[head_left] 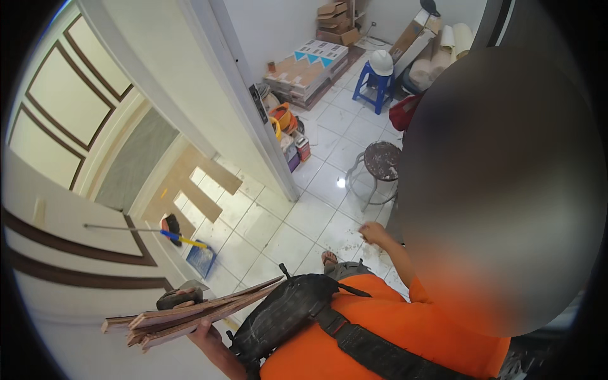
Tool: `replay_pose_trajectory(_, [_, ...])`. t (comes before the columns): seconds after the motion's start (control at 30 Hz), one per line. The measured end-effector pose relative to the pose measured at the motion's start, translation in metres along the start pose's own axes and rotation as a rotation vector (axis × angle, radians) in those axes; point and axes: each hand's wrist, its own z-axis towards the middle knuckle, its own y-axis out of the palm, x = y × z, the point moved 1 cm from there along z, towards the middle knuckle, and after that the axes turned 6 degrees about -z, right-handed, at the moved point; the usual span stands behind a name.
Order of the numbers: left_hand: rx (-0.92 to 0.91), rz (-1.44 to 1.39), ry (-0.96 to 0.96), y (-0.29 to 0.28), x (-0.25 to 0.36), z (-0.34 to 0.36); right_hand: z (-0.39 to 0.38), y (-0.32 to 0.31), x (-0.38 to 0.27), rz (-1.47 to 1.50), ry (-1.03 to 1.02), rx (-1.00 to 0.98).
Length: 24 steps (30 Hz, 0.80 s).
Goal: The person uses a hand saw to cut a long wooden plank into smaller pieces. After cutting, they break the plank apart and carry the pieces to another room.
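A bundle of long, thin wooden strips (209,310) with rough, splintered ends lies across my left hand (204,334), whose fingers are wrapped round it from below. Resting against the top of the strips is a dark grey rounded thing (180,296), too unclear to name. The far ends of the strips reach a black waist bag (288,310) strapped across my orange shirt. Out to the right, above the tiled floor, my right hand (373,233) has its fingers curled in, and nothing shows in them. A large blur hides much of the right side.
A round stool (382,159) stands beyond my right hand. A blue dustpan (201,258) and broom (170,228) are by the panelled wall at left. Cut board (196,199) lies on the floor. Past the door frame (253,95) are flat boxes (304,73) and a blue stool (373,88) bearing a white helmet.
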Motion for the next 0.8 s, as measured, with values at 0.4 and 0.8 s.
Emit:
replay_pose_trajectory(0.4, [-0.586, -0.065, -0.436, 0.070, -0.142, 0.196, -0.037, 0.010, -0.190, 0.600, -0.064, 0.614])
replay_pose_trajectory(0.8, [-1.398, -0.108, -0.814, 0.283, -0.225, 0.166, -0.074, -0.051, -0.087, 0.952, 0.194, 0.937])
